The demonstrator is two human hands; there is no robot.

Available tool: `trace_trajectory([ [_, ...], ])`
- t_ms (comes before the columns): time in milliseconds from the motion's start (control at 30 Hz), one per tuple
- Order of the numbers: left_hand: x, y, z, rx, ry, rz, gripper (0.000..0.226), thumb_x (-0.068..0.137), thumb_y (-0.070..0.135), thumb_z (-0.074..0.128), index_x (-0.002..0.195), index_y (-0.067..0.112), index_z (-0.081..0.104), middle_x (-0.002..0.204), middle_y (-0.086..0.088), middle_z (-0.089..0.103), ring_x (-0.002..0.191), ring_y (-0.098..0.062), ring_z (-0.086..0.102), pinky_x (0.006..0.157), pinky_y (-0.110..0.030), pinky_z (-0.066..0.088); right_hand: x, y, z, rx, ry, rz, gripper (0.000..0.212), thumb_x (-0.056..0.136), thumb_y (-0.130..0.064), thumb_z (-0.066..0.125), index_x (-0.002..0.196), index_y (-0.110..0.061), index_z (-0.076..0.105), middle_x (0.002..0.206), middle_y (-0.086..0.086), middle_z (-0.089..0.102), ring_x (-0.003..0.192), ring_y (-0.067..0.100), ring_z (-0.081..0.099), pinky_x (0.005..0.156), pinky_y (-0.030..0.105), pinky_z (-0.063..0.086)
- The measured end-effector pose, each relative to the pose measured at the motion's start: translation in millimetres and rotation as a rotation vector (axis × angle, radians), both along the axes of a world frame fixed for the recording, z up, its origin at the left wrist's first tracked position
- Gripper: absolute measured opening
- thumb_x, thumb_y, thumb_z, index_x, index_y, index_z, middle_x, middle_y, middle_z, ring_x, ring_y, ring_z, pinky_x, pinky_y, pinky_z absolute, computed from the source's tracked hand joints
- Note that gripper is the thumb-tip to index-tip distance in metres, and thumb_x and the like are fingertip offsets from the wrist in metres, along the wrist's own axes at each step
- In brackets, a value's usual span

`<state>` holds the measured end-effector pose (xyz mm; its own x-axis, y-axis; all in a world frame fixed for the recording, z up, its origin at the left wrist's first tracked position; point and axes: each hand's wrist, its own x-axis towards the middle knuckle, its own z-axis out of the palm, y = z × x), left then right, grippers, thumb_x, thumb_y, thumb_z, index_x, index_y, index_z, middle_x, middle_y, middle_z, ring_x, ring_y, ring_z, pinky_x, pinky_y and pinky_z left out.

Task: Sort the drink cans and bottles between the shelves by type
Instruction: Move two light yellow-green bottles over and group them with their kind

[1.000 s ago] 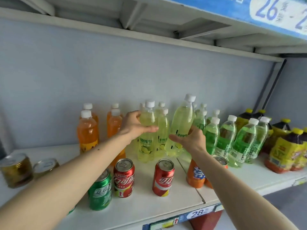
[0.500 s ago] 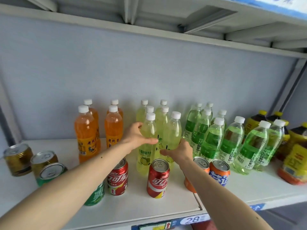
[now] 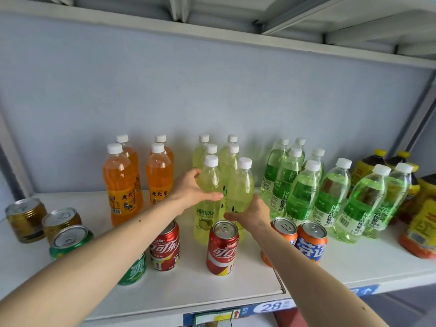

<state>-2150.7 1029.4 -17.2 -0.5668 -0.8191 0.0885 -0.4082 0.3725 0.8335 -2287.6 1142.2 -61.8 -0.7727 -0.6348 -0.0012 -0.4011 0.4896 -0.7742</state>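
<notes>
Several pale yellow lime-soda bottles stand in the middle of the white shelf [image 3: 236, 293]. My left hand [image 3: 191, 192] grips the front left yellow bottle [image 3: 208, 185] around its middle. My right hand [image 3: 253, 214] grips the front right yellow bottle [image 3: 240, 187] low on its body. Both bottles stand upright, side by side and touching. To their left stand orange soda bottles [image 3: 119, 182], to their right green grape-soda bottles [image 3: 304, 194].
Two red cola cans [image 3: 223, 247] stand in front of the yellow bottles, two orange cans [image 3: 311, 241] to the right, green cans [image 3: 70, 239] and gold cans [image 3: 26, 218] at left. Dark tea bottles with yellow caps [image 3: 422, 218] fill the far right. A shelf above hangs close overhead.
The right-hand yellow bottle, tilted and raised a second ago, now stands upright beside the left one. My head has turned left, so the bottles sit more central.
</notes>
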Motion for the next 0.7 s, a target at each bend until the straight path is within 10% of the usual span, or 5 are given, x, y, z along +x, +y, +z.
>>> trace_trajectory([
  [700, 22, 11, -1, -0.057, 0.01, -0.048, 0.108, 0.055, 0.05, 0.088, 0.146, 0.018, 0.038, 0.14, -0.002, 0.055, 0.122, -0.02, 0.055, 0.104, -0.04, 0.046, 6, 23, 11, -0.022, -0.052, 0.008, 0.073, 0.065, -0.043, 0.088, 0.117, -0.009, 0.05, 0.107, 0.004, 0.063, 0.094, 0.021, 0.063, 0.072, 0.033, 0.052],
])
